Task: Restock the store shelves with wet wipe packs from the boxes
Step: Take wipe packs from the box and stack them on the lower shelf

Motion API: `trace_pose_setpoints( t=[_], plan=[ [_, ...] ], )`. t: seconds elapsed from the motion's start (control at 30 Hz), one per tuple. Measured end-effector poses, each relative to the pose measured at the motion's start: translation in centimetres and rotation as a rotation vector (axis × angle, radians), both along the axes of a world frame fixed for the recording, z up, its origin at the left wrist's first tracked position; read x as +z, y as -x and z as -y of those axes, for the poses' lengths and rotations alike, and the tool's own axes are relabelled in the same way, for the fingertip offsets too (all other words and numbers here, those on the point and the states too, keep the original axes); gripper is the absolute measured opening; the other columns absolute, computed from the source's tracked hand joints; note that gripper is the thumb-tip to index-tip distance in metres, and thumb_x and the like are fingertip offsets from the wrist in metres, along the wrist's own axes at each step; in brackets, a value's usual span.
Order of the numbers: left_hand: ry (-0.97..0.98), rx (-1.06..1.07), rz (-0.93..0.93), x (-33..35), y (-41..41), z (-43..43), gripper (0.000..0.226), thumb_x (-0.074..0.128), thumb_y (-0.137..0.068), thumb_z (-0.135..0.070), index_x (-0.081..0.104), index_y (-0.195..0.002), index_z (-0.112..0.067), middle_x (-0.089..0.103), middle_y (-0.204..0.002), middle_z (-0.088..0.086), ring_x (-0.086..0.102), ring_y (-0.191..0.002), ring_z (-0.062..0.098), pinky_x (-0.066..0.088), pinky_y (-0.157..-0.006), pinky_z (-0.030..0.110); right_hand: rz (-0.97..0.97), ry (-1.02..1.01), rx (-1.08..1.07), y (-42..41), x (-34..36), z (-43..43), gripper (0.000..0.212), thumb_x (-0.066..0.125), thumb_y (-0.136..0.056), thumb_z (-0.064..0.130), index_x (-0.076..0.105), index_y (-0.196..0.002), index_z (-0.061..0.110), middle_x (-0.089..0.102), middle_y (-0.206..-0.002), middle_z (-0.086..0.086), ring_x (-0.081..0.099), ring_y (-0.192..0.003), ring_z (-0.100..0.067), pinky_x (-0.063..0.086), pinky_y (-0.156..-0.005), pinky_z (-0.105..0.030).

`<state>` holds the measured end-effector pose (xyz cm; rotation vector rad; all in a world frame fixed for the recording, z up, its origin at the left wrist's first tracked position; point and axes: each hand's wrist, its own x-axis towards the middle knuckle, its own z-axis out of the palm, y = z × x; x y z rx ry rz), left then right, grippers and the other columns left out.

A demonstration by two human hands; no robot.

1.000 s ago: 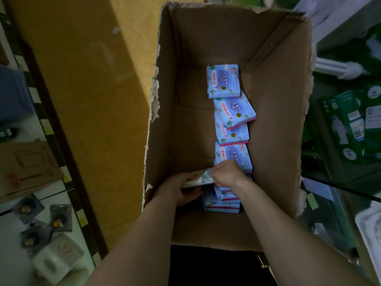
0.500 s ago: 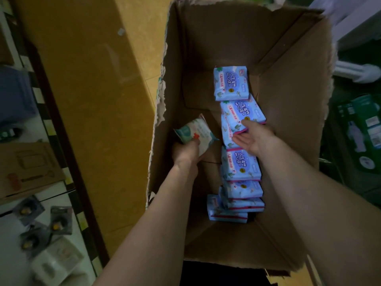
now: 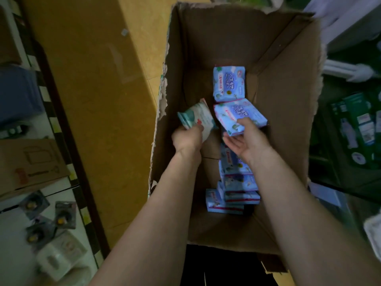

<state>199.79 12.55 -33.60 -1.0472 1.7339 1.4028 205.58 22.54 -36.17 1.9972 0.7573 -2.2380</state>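
Box (image 3: 288, 100): left hand (image 3: 187, 139) grips one wipe pack (image 3: 195, 118), lifted clear; right hand (image 3: 245, 139) now pinches a second pack (image 3: 240, 116), tipped up for removal.

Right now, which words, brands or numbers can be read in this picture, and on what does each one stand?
No text reads with certainty.
Top blue pack: dark East Asian characters, red strip; blurred.
Tilted blue pack: print blurred.
Green-white pack: no legible print.
Flat carton, left: pictogram, dark word; blurred.
Green packages, right: labels too small.
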Motion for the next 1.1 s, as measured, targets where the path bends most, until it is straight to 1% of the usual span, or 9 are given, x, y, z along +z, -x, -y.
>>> trace_pose_setpoints(
  t=[0.07,0.3,0.4,0.47,0.53,0.6,0.73,0.87,1.1],
  plan=[
    [0.014,-0.017,-0.046,1.9,-0.1,-0.4,0.034,0.062,-0.090,-0.001,0.060,-0.124,-0.002,0.064,-0.114,0.013,0.063,-0.103,0.028,0.052,-0.094,0.041,-0.044,-0.038,-0.025,-0.8,1.9,0.8,0.028,0.060,-0.089,0.016,0.058,-0.115,0.006,0.067,-0.089,-0.012,0.067,-0.072,-0.019,0.057,-0.051,-0.024],
    [-0.026,0.013,-0.108,9.5,-1.1,0.3,0.033,0.062,-0.091,-0.007,0.060,-0.124,-0.010,0.061,-0.107,0.003,0.060,-0.099,0.020,0.053,-0.095,0.040,-0.130,-0.220,0.022,-1.7,9.0,1.6,0.021,0.066,-0.087,0.016,0.060,-0.107,0.011,0.071,-0.096,-0.009,0.070,-0.078,-0.018,0.056,-0.055,-0.023],
    [-0.050,0.087,-0.171,13.7,-1.4,1.3,0.015,0.063,-0.090,-0.007,0.062,-0.097,-0.020,0.064,-0.101,0.002,0.062,-0.096,0.020,0.053,-0.094,0.040,-0.196,-0.326,0.054,-1.4,12.8,2.2,0.023,0.068,-0.085,0.017,0.063,-0.107,0.011,0.071,-0.104,-0.010,0.070,-0.084,-0.021,0.055,-0.055,-0.023],
    [-0.044,0.146,-0.221,16.5,-1.4,2.4,0.021,0.064,-0.090,-0.007,0.055,-0.082,-0.025,0.060,-0.090,-0.001,0.060,-0.088,0.018,0.053,-0.094,0.038,-0.268,-0.394,0.076,-0.9,15.5,2.8,0.032,0.069,-0.084,0.016,0.062,-0.114,0.009,0.071,-0.107,-0.010,0.071,-0.086,-0.021,0.055,-0.056,-0.024],
    [-0.077,0.205,-0.273,19.4,-1.2,3.6,0.018,0.063,-0.091,-0.008,0.056,-0.092,-0.025,0.057,-0.092,-0.003,0.056,-0.086,0.014,0.052,-0.093,0.035,-0.341,-0.449,0.100,-0.2,18.4,3.6,0.035,0.069,-0.085,0.014,0.061,-0.118,0.007,0.070,-0.108,-0.009,0.071,-0.086,-0.021,0.057,-0.056,-0.025],
    [-0.109,0.265,-0.327,22.4,-1.1,4.9,0.019,0.060,-0.093,-0.010,0.057,-0.106,-0.024,0.057,-0.096,-0.004,0.055,-0.088,0.013,0.052,-0.088,0.032,-0.405,-0.480,0.137,0.6,21.3,5.0,0.024,0.068,-0.086,0.012,0.062,-0.109,0.008,0.070,-0.104,-0.007,0.068,-0.082,-0.019,0.059,-0.058,-0.025],
    [-0.133,0.411,-0.447,27.7,-0.9,8.6,0.014,0.060,-0.094,-0.013,0.057,-0.100,-0.025,0.056,-0.092,-0.007,0.057,-0.092,0.012,0.052,-0.094,0.035,-0.568,-0.491,0.251,2.3,26.6,9.3,0.019,0.069,-0.086,0.013,0.061,-0.103,0.011,0.070,-0.098,-0.002,0.069,-0.086,-0.020,0.058,-0.063,-0.027],
    [-0.137,0.574,-0.577,31.9,-1.0,13.6,0.030,0.062,-0.094,-0.016,0.060,-0.123,-0.018,0.063,-0.107,-0.003,0.061,-0.101,0.014,0.053,-0.094,0.037,-0.709,-0.494,0.411,4.1,31.0,14.4,0.013,0.069,-0.085,0.012,0.062,-0.096,0.012,0.070,-0.097,-0.005,0.068,-0.080,-0.018,0.055,-0.062,-0.028],
    [-0.150,0.834,-0.758,36.7,-1.6,24.5,0.032,0.060,-0.094,-0.016,0.058,-0.126,-0.020,0.059,-0.112,-0.005,0.057,-0.099,0.010,0.050,-0.088,0.029,-0.920,-0.464,0.642,6.1,36.0,24.8,0.011,0.069,-0.086,0.011,0.062,-0.094,0.015,0.069,-0.091,0.003,0.067,-0.076,-0.011,0.057,-0.063,-0.027]
  ],
)
